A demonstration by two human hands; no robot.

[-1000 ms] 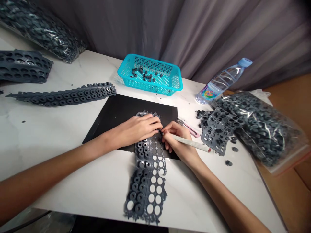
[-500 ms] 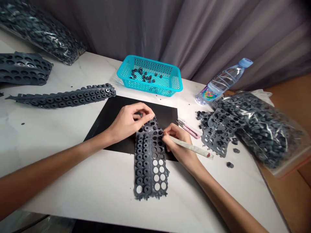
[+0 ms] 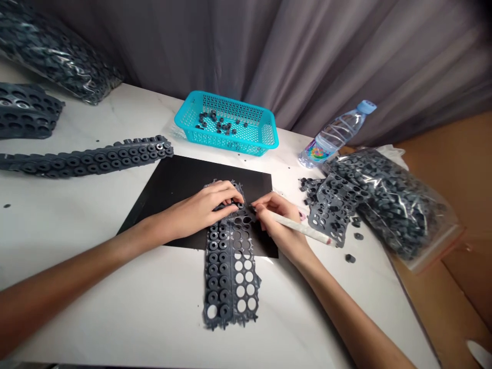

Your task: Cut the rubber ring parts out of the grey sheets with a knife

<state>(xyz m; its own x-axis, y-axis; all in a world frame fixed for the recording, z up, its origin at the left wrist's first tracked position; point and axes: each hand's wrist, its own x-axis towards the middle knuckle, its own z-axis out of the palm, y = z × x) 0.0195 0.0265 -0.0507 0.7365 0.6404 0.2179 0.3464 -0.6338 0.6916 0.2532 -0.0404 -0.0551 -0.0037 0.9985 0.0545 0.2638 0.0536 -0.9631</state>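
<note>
A dark grey rubber sheet (image 3: 230, 277) with rows of round parts and punched-out holes lies partly on a black mat (image 3: 172, 184). Round parts fill most of its left rows, while several right-hand holes show the white table. My left hand (image 3: 219, 202) rests across the sheet's upper part, thumb and fingers closed on its right edge. Between the fingers of my right hand (image 3: 280, 218) is a pale, wrapped pen-shaped tool (image 3: 303, 229), its tip end at the sheet's right edge. The tip itself is too small to make out.
A turquoise basket (image 3: 226, 142) with small dark parts stands behind the mat. To the right are a water bottle (image 3: 338, 133), another rubber sheet (image 3: 326, 205) and a bag of rubber pieces (image 3: 400, 210). A long rubber strip (image 3: 88, 160) and another full bag (image 3: 65, 61) lie left.
My left hand has shifted down the sheet and its fingers have curled more; the sheet's top end now shows above it. The pink cutter is now mostly hidden behind my right hand. The view has shifted slightly.
</note>
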